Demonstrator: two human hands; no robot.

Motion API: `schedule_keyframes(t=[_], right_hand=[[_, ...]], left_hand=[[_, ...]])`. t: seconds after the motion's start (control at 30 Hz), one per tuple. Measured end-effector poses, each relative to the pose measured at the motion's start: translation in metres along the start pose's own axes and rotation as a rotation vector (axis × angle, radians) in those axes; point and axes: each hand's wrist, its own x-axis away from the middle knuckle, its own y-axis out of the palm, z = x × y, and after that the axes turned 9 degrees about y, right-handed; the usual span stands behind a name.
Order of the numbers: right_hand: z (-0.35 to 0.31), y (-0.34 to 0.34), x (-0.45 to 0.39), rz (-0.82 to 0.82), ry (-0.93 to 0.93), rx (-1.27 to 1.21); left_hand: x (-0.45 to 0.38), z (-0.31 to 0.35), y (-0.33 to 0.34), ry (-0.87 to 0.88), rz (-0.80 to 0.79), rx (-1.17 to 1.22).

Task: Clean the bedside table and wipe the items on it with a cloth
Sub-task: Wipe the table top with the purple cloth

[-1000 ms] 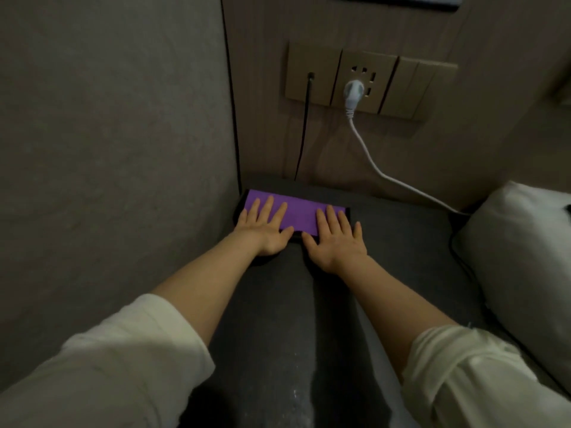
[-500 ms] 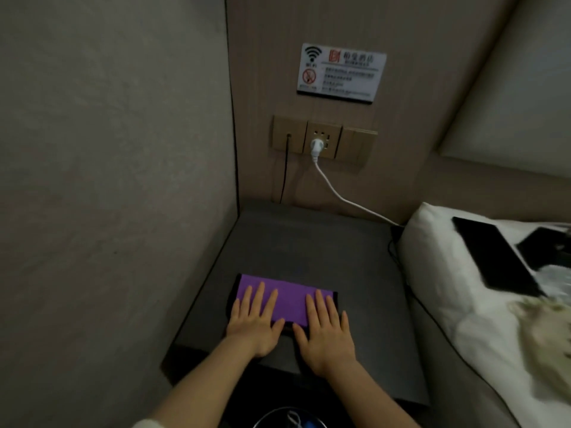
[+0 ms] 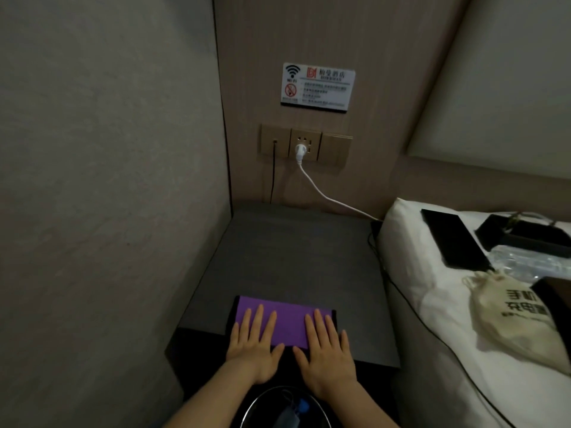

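Note:
A purple cloth with a dark edge lies flat at the front edge of the dark grey bedside table. My left hand presses flat on the cloth's left part, fingers spread. My right hand presses flat on its right part, fingers spread too. Both palms overhang the table's front edge. Nothing else lies on the tabletop.
A wall closes the left side. Behind the table are sockets with a white plug and cable and a black cable. The bed on the right holds a black flat item, a cloth bag and a black tray. A bin stands below the table's front.
Both hands have dragged the cloth from the table's back edge to its front edge. The view has pulled back and risen, so the bed and the wall sign now show.

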Motion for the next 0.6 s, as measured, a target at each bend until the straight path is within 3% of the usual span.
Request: schedule_keyframes(t=[0.6], right_hand=[[0.004,-0.012,-0.039,-0.044,0.032,0.016]], left_hand=[[-0.034,0.001,-0.018,0.016,-0.004,0.022]])
